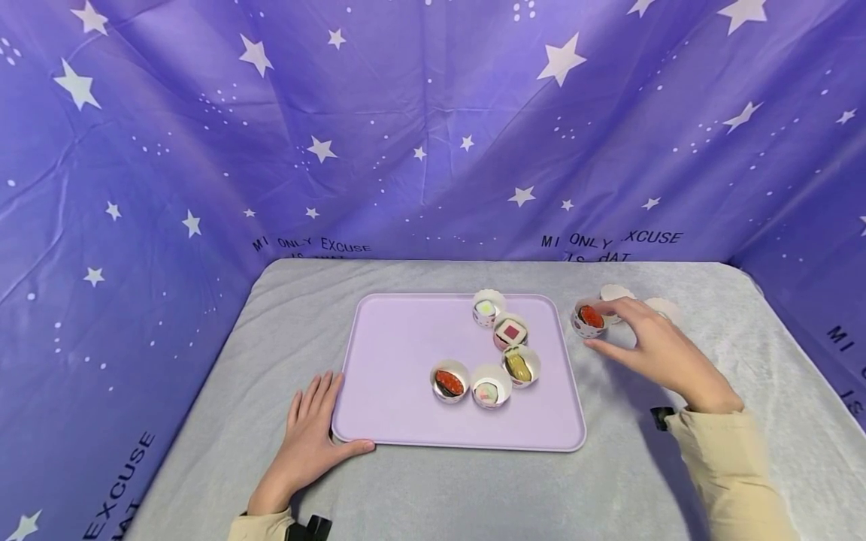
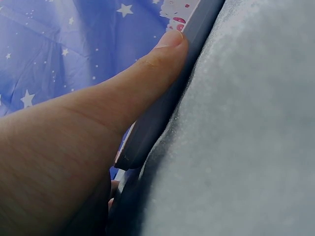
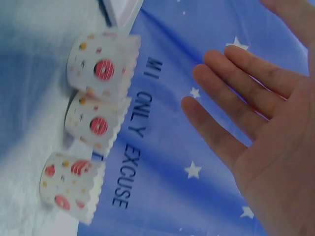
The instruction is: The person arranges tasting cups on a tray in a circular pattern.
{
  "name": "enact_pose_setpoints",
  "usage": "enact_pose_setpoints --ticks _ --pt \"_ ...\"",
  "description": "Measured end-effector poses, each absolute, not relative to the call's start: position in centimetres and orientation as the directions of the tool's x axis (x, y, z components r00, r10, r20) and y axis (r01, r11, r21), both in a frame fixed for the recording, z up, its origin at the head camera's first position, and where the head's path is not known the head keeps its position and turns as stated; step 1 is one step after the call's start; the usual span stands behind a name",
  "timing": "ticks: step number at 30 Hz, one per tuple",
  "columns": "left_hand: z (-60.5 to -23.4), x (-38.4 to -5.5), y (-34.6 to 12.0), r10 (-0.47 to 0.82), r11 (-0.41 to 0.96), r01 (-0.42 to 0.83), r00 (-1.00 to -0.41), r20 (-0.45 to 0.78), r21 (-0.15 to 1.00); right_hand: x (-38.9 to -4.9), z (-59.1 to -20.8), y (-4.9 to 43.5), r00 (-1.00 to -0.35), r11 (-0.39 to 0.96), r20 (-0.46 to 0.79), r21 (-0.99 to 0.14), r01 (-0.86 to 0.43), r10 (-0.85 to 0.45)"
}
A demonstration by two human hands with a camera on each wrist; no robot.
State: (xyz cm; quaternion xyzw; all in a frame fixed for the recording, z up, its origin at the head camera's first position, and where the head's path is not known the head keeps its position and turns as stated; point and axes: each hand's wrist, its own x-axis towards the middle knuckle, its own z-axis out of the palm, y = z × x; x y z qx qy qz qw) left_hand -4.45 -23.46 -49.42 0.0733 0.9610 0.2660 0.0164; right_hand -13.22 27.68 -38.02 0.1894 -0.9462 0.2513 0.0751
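Note:
My left hand [image 1: 310, 439] rests at the near left corner of a lilac tray [image 1: 395, 338]. Its thumb lies along the front rim and touches it in the left wrist view, while the other fingers stretch along the left side. Right of the tray, my right hand [image 1: 659, 349] hovers around a patterned paper cup [image 1: 587, 331] holding a red-topped sushi piece [image 1: 592, 316]. In the right wrist view, the extended fingers [image 3: 216, 130] stand apart from the cups. Two more paper cups [image 3: 93, 125] [image 3: 69, 184] stand beside that one, partly hidden by my hand in the head view.
Several paper cups with sushi pieces stand on the tray's right half, among them a red-topped piece [image 1: 449, 383], a yellow one [image 1: 518, 367] and a white one with a dark pink square [image 1: 510, 332]. Grey cloth [image 1: 473, 496] covers the table; a purple star-printed curtain [image 1: 433, 188] hangs behind.

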Motion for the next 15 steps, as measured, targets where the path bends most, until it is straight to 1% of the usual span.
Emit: enact_pose_setpoints --ticks 8,15 --pt "-49.4 -4.5 -23.5 0.147 0.850 0.129 -0.989 0.005 0.510 -13.2 -38.3 29.8 -0.927 0.817 0.252 -0.446 -0.366 -0.278" --pt "-49.3 -4.4 -23.4 0.145 0.848 0.125 -0.989 0.001 0.515 -13.2 -38.2 31.4 -0.941 0.827 0.222 -0.453 -0.333 -0.258"
